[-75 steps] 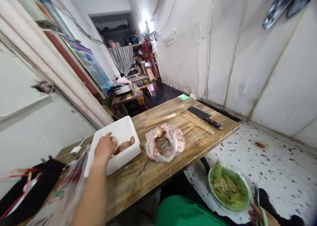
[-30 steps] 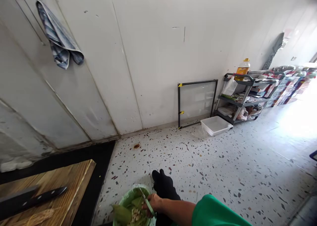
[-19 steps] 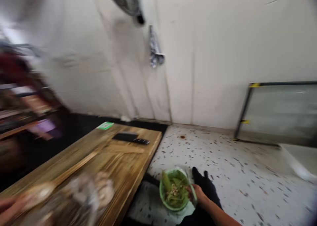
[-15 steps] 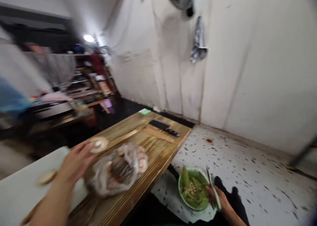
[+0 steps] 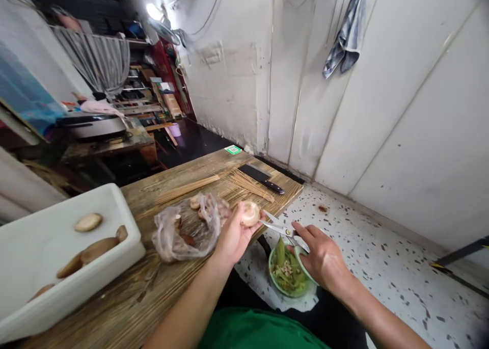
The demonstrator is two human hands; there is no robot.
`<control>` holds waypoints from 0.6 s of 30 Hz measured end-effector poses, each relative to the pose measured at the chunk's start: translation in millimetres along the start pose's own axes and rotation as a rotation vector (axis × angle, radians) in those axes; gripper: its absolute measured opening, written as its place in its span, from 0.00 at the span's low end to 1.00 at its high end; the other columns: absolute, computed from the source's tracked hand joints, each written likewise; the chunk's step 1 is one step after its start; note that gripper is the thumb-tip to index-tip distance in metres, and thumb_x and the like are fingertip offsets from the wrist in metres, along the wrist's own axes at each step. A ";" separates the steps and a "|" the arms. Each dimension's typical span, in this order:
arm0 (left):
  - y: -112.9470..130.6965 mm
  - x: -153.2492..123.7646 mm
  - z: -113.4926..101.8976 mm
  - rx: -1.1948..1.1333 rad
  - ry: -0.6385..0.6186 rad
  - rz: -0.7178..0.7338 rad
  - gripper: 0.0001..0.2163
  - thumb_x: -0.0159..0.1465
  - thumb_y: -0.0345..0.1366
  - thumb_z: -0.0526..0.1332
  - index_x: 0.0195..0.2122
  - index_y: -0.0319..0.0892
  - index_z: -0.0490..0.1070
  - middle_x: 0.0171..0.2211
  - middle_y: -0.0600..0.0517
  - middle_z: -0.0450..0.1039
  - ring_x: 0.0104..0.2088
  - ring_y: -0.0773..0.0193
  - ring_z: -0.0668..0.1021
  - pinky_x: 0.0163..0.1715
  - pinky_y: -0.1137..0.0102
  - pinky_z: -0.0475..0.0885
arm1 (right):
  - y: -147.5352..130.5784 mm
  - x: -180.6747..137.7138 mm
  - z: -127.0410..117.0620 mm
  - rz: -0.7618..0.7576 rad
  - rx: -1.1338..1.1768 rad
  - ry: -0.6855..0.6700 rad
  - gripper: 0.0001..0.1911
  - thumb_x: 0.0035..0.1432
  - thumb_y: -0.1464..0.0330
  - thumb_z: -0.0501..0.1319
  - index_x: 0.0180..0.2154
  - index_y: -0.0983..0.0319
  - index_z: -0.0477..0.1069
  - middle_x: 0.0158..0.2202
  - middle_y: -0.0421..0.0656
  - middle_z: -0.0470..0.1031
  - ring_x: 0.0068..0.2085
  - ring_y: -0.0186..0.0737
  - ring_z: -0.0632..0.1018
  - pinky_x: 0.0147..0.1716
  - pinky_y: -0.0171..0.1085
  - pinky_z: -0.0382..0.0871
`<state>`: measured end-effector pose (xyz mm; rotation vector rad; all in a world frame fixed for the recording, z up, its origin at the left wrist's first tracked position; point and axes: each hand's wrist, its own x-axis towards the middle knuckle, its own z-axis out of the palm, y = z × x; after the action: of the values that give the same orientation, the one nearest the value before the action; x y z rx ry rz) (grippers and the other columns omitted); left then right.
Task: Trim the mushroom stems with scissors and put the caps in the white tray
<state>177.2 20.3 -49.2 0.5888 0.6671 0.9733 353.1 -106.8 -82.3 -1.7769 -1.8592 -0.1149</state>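
Note:
My left hand [image 5: 231, 239] is closed around a pale mushroom [image 5: 251, 212], its underside turned up. In my right hand [image 5: 324, 257] is a pair of scissors [image 5: 287, 232] with pale green handles. The blades are parted, their tips beside the mushroom's right edge. Below the scissors, a green bowl [image 5: 272, 271] on the floor contains green husks or leaves and small pale bits. Left of my left hand lies a clear plastic bag [image 5: 163, 237] with more mushrooms. A white tub [image 5: 95, 294] at the left contains several mushrooms [image 5: 88, 222].
The wooden table [image 5: 160, 293] carries thin wooden skewers [image 5: 248, 185], a black-handled cleaver [image 5: 260, 177] and a green-and-white card [image 5: 233, 150]. A pale wall runs behind, with a checked cloth [image 5: 346, 33] hanging on it. A large pan [image 5: 93, 126] stands at the far left.
My left hand has moved right with the mushroom, from beside the tub to past the bag. My right hand has raised the scissors to meet it. The view has shifted.

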 end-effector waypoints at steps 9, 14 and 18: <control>-8.9 3.3 4.8 0.135 -0.071 0.023 0.19 0.65 0.47 0.56 0.39 0.33 0.74 0.36 0.40 0.78 0.38 0.56 0.80 0.46 0.60 0.74 | 8.1 3.3 5.0 -0.043 -0.172 -0.032 0.24 0.63 0.61 0.53 0.55 0.67 0.66 0.35 0.50 0.70 0.33 0.44 0.72 0.31 0.41 0.68; -13.4 0.8 7.5 0.234 -0.051 0.067 0.19 0.61 0.49 0.61 0.38 0.34 0.74 0.35 0.42 0.78 0.36 0.57 0.80 0.41 0.62 0.75 | 11.5 11.4 -5.9 -0.070 -0.253 -0.127 0.24 0.62 0.60 0.55 0.56 0.67 0.66 0.35 0.49 0.69 0.33 0.44 0.71 0.32 0.40 0.65; -19.8 -0.9 9.1 0.278 -0.008 0.127 0.20 0.59 0.50 0.63 0.37 0.34 0.74 0.36 0.42 0.79 0.37 0.57 0.80 0.40 0.64 0.74 | 10.7 17.9 -15.5 -0.075 -0.317 -0.243 0.26 0.62 0.58 0.56 0.56 0.66 0.64 0.35 0.50 0.71 0.34 0.46 0.72 0.31 0.40 0.64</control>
<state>194.4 9.3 -57.1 0.8886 0.7715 1.0027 369.0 -96.3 -64.6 -2.0066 -2.1798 -0.2434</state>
